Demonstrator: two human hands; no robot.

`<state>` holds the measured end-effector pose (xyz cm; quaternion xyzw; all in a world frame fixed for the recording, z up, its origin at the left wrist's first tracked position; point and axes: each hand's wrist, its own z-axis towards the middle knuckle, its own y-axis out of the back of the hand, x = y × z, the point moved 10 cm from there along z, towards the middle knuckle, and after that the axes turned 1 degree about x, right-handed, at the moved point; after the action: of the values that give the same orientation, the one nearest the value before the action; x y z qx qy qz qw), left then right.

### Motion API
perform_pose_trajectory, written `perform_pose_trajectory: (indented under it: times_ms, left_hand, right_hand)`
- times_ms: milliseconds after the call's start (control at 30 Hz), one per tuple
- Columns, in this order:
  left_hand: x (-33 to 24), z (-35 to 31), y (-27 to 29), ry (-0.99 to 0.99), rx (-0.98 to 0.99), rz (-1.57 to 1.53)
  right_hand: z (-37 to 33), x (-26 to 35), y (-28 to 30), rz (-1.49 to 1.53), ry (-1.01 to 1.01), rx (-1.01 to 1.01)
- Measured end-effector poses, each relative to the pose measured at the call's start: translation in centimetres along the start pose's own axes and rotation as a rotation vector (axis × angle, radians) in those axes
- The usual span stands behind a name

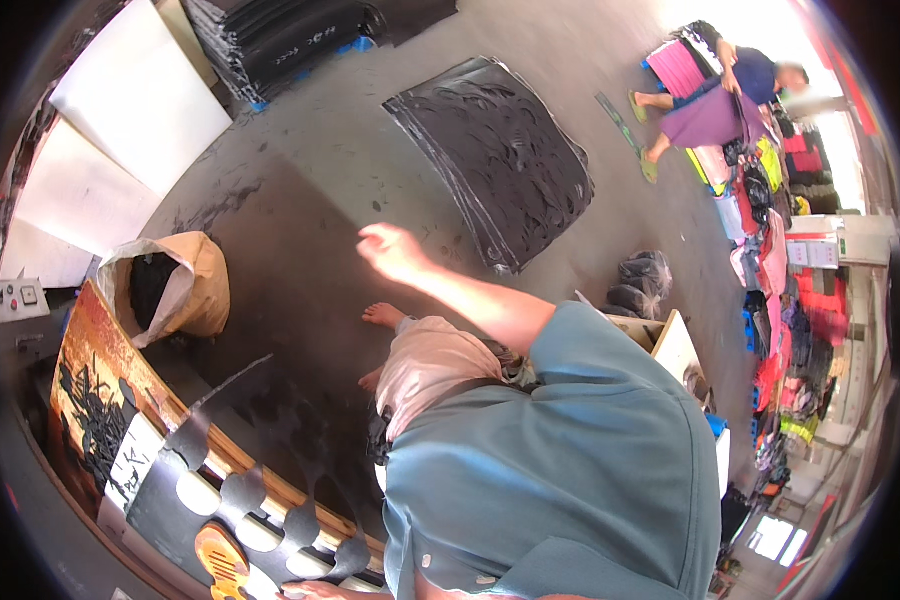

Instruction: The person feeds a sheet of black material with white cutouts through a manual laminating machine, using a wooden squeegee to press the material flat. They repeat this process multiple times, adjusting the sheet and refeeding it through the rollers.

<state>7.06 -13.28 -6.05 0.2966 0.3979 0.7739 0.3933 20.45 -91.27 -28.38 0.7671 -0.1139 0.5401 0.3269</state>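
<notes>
My left hand [315, 591] is at the bottom edge, partly cut off, with its visible fingers stretched out beside an orange, sole-shaped cutting die [222, 561] with slots. Both rest on or near a dark sheet [167, 503] with rounded cut-outs along the worktable's edge; whether my fingers touch it I cannot tell. My right hand [392, 253] is held out over the floor, brightly lit and slightly smeared, its fingers loosely extended with nothing visible in them. Narrow black offcuts [92, 415] lie heaped on the table's worn wooden top [130, 355].
A tan sack [202, 285] holding black material stands beyond the table. A stack of black sheets [500, 150] lies on the floor; more sheets [290, 40] are piled behind. White boards [140, 95] lean left. A control panel [10, 300] is nearby. A person [735, 90] handles purple material near colourful piles.
</notes>
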Motion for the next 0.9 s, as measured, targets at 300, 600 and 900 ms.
perform_pose_trajectory:
  times_ms: [300,600,900]
  left_hand:
    - [-2.2,-1.5,2.3,0.185,0.152,-0.328]
    - [-4.2,-1.3,4.6,0.246,0.050,-0.451]
    - [-0.5,0.4,3.6,0.470,0.047,-0.427]
  right_hand:
    - [-16.1,30.6,-20.1,0.132,0.724,0.733]
    - [-32.7,38.8,-35.1,-0.168,1.398,1.152]
    - [-40.4,39.2,-43.8,-0.220,1.708,1.447]
